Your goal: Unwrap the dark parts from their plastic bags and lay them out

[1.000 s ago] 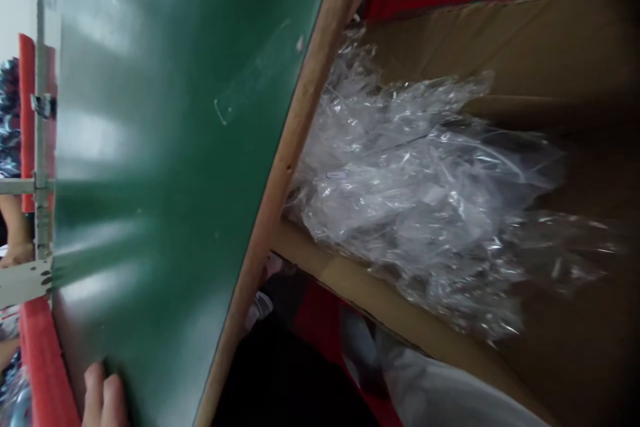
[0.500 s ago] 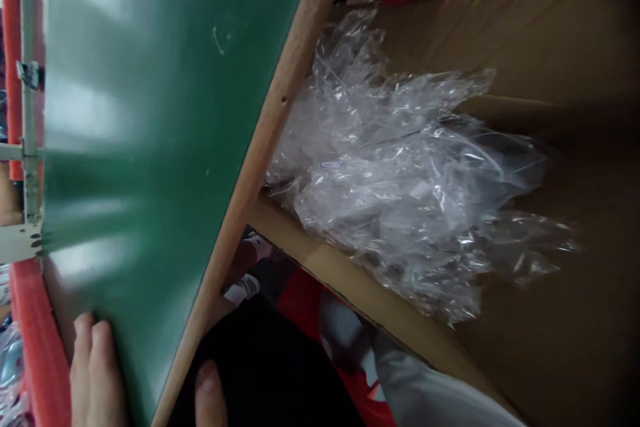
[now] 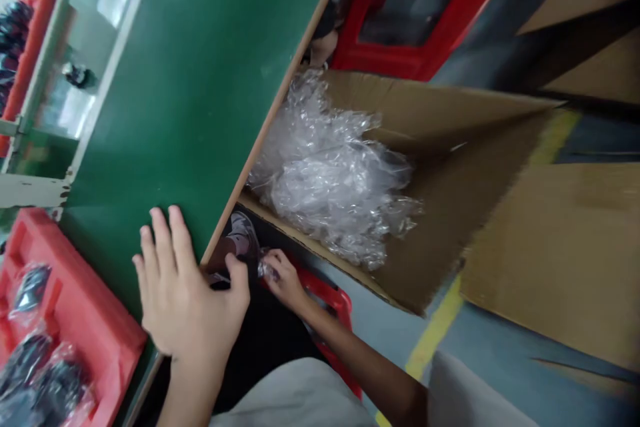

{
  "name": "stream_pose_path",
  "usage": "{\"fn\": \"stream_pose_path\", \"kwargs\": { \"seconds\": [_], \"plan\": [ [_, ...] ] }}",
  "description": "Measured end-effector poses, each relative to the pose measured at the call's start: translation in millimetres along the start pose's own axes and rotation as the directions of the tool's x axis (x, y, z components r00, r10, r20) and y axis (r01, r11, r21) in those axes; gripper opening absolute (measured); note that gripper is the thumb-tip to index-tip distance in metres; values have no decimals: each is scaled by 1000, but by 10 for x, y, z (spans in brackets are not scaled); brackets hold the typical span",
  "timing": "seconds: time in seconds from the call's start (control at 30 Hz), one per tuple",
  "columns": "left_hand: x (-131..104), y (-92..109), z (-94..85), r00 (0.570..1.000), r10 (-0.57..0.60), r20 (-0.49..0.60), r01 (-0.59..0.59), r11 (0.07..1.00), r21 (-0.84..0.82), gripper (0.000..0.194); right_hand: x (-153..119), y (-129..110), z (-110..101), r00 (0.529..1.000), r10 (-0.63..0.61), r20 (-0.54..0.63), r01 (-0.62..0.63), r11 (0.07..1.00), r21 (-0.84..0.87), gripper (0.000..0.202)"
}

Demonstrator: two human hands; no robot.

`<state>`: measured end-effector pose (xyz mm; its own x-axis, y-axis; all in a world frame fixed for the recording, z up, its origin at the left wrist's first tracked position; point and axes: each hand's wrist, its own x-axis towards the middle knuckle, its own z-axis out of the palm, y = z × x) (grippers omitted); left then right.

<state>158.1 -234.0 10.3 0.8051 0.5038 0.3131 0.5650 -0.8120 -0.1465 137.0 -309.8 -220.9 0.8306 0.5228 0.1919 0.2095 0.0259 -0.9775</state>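
Observation:
My left hand [image 3: 193, 293] lies palm down on the green tabletop [image 3: 165, 140], fingers spread and thumb over the wooden edge. It holds nothing. Low beside my dark-clothed leg, my right hand [image 3: 284, 280] pinches a small item in clear crinkled plastic [image 3: 267, 268]; what is inside I cannot make out. Just beyond that hand stands an open cardboard box [image 3: 450, 160] with a heap of clear plastic bags [image 3: 335, 180] in it.
A red tray [image 3: 100, 327] with several plastic-wrapped dark items stands by my left hand. Part of a red stool [image 3: 340, 307] shows under me. Flat cardboard [image 3: 560, 267] lies on the floor, near a yellow line [image 3: 435, 327]. A red frame [image 3: 385, 60] is behind the box.
The view has pulled back from the box and swung. My left hand, earlier only fingertips, now shows whole on the table. My right hand has come into view with the plastic-wrapped item.

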Motion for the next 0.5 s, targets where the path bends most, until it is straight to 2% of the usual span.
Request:
{"fn": "stream_pose_path", "kwargs": {
  "seconds": [0.07,0.13,0.2,0.23,0.27,0.33,0.37,0.43,0.5],
  "plan": [
    [15,-8,-5,1000,7,21,-6,999,-36,89,85,-162,-204,993,-108,-47,105,992,-77,14],
    [24,-33,-25,999,35,35,-32,995,-92,82,304,-270,-486,981,-142,-130,114,973,-198,19],
    [-2,-84,-69,997,79,13,-74,972,-221,73,588,-348,-797,976,-90,-198,16,938,-346,29],
    [-42,-125,-101,995,101,-20,-102,939,-327,66,714,-386,-938,985,55,-165,-134,845,-518,34],
    [-109,-177,-141,992,113,-63,-129,879,-459,58,806,-425,-1059,975,197,-106,-219,736,-641,40],
    [-337,-321,-233,988,78,-133,-152,651,-744,41,857,-502,-1215,962,262,-82,-231,612,-756,49],
    [-497,-410,-282,988,51,-143,-149,503,-851,34,815,-533,-1247,977,200,-76,-185,613,-768,50],
    [-873,-607,-373,992,31,-124,-128,250,-960,25,646,-562,-1226,997,-11,-72,-45,676,-736,39],
    [-1241,-800,-456,992,52,-118,-125,151,-981,24,450,-532,-1093,988,-148,-38,86,746,-660,34]
  ]
}}
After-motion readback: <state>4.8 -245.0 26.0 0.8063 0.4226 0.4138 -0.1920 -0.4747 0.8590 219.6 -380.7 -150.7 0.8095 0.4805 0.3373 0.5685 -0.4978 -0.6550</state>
